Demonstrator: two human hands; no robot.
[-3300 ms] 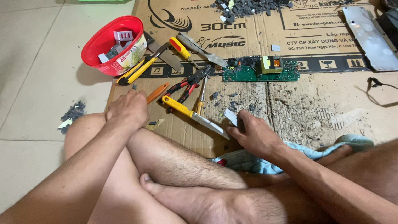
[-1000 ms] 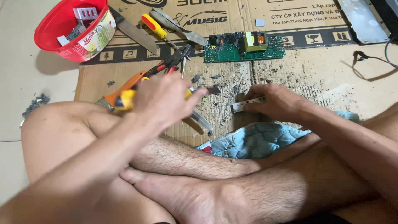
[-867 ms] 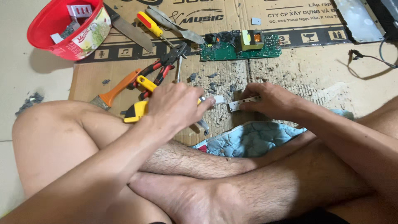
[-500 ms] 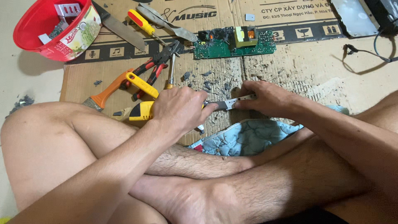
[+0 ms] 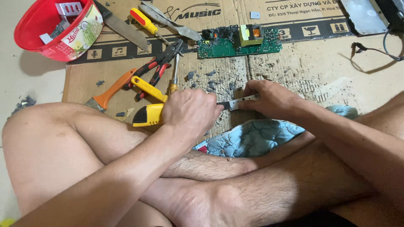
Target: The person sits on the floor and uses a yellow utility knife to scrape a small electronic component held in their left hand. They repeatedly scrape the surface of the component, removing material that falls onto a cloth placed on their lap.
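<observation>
At frame centre, the left hand point(image 5: 191, 111) grips one yellow plastic knife point(image 5: 148, 116); its steel blade meets one thin metal strip point(image 5: 245, 100). The right hand point(image 5: 269, 99) pinches that strip against scored cardboard point(image 5: 303, 67).
</observation>
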